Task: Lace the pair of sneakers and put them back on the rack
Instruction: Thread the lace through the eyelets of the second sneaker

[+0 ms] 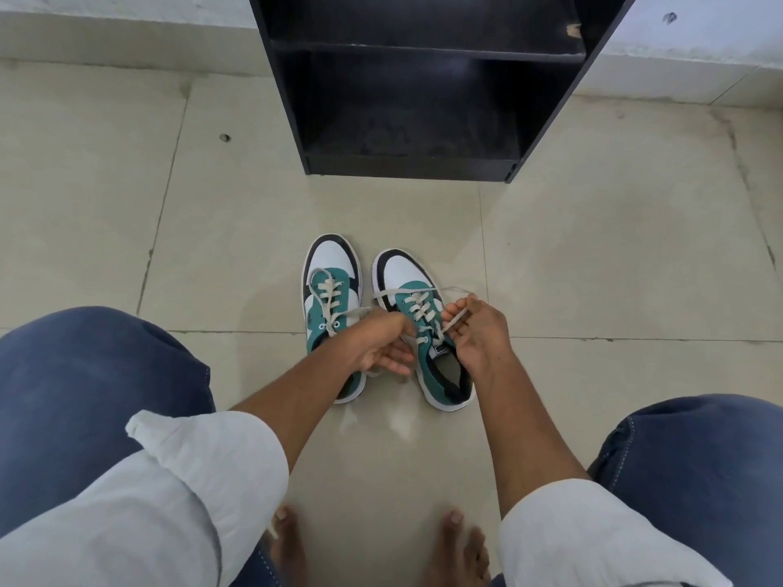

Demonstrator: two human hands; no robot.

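Two teal, white and black sneakers stand side by side on the tiled floor, toes pointing at the rack. The left sneaker [328,286] has its cream lace threaded, with a loose end trailing right. Over the right sneaker [406,275] both hands work the lace. My left hand [377,347] pinches one lace end beside the tongue and covers the left sneaker's heel. My right hand [476,332] holds the other lace end [455,317] pulled up and right of the eyelets.
A black open shoe rack [423,163] stands straight ahead against the wall, its bottom shelf and the one above holding nothing. My knees in blue jeans frame the view on both sides, and my bare feet rest on the floor below.
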